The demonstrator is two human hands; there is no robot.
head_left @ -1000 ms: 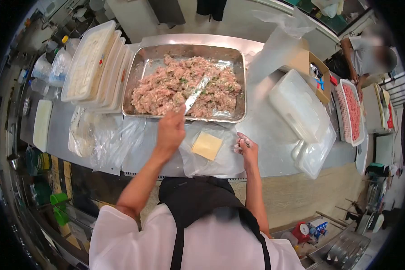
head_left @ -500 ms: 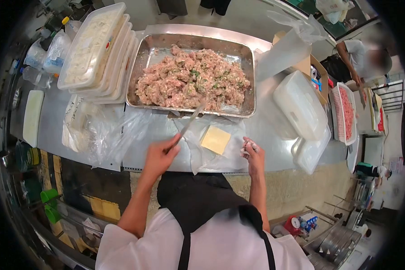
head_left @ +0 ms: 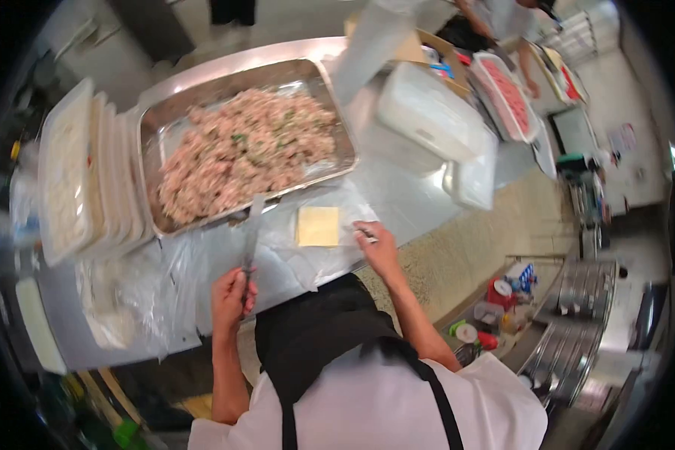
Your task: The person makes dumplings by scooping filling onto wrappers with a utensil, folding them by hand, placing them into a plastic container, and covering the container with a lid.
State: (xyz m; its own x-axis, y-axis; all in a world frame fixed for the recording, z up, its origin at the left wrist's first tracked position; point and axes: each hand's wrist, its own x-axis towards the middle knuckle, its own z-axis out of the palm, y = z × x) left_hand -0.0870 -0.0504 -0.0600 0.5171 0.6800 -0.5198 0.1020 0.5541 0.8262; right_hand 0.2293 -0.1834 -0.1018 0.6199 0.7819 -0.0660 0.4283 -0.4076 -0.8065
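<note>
My left hand [head_left: 234,300] is closed around the handle of a flat-bladed knife [head_left: 252,234], whose blade points away toward the tray's near rim. A metal tray [head_left: 146,154] holds a mound of pinkish minced meat [head_left: 251,142] with green bits. In front of it, a stack of square yellow dough wrappers [head_left: 318,226] lies on a clear plastic sheet [head_left: 296,262]. My right hand [head_left: 377,246] is just right of the stack, its fingers curled together with white residue on them. Whether they pinch anything is hidden.
Stacked lidded plastic containers [head_left: 64,172] stand left of the tray, with plastic bags [head_left: 116,296] before them. Right of it are white plastic tubs [head_left: 427,112], a cardboard box [head_left: 446,64] and a basket of minced meat [head_left: 506,97]. Another person's arm [head_left: 529,71] shows behind.
The view has swung right, so the tray and containers sit further left and tilted. The knife has turned more upright in my left hand. My right hand's fingers remain curled beside the stack.
</note>
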